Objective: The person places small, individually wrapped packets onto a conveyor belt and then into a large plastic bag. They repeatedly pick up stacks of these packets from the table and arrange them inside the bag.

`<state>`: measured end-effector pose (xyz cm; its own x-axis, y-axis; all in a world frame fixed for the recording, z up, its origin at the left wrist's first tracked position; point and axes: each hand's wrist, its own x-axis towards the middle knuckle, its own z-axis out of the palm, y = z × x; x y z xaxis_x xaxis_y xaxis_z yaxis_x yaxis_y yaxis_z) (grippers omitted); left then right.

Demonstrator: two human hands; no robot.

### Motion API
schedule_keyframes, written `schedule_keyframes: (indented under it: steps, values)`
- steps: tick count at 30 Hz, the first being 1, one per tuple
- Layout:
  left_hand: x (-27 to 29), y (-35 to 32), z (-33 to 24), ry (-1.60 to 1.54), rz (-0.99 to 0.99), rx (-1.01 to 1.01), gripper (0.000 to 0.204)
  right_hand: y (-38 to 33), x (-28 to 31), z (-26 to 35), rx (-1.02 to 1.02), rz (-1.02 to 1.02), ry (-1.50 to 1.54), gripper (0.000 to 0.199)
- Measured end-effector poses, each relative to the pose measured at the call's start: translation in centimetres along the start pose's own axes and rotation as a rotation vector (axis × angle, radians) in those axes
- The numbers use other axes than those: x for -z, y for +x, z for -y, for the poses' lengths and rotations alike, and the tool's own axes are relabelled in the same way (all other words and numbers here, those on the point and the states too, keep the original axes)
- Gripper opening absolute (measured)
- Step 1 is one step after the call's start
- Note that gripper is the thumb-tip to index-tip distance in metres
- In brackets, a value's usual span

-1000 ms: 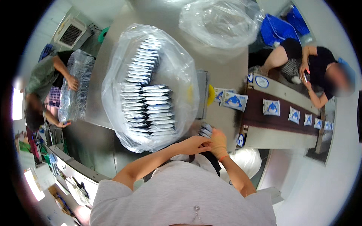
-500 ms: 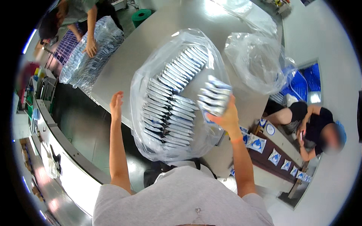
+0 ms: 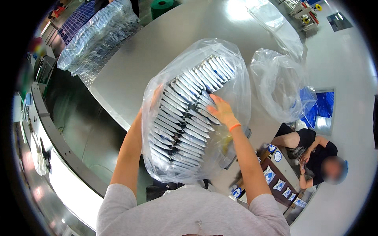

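A large clear plastic bag lies on the table, its mouth spread. Inside, silver-and-blue packets stand on edge in two packed rows. My right hand is inside the bag, thumb and fingers apart, its fingertips against the packets at the far end of the right row. Along the bag's left side lies my left hand, seen blurred through the film, its fingers stretched out beside the left row.
On the metal table, an empty clear bag lies at the right, with more film behind. A packet-filled bag sits far left. At right, a conveyor carries pouches near a seated person. A green roll stands behind.
My right hand has carried its packets left into the bag and set them against the right row. My left hand has moved in to the bag's side. The view has shifted.
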<state>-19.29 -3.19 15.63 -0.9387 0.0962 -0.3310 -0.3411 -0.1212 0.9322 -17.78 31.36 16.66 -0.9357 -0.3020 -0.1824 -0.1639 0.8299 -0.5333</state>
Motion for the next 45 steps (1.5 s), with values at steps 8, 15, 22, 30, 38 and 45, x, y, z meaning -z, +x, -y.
schedule_keyframes:
  steps: [8,15,22,30,38,45]
  values:
    - [0.7,2.1,4.0,0.121,0.043,-0.031,0.058,-0.1,-8.3,0.9,-0.646,-0.731,1.339,0.062]
    - [-2.5,-4.8,-4.4,0.377,-0.111,-0.142,0.042,-7.9,-2.8,1.5,-0.471,-0.614,0.659,0.052]
    - [10.6,-12.5,-5.2,0.041,-0.579,-0.143,0.040,-27.0,3.7,3.6,-0.073,-0.505,0.427,0.036]
    - [-27.8,-26.6,-3.6,0.266,0.740,0.163,0.030,-39.5,12.9,-17.2,-0.300,-0.497,0.099,0.038]
    - [-43.8,-33.5,25.2,-0.123,0.188,1.195,0.040,-32.4,12.0,-20.1,-0.271,0.364,0.146,0.095]
    - [-45.5,-30.6,22.9,-0.229,-0.360,0.991,0.029,-33.9,6.0,-13.1,-0.483,0.251,0.045,0.106]
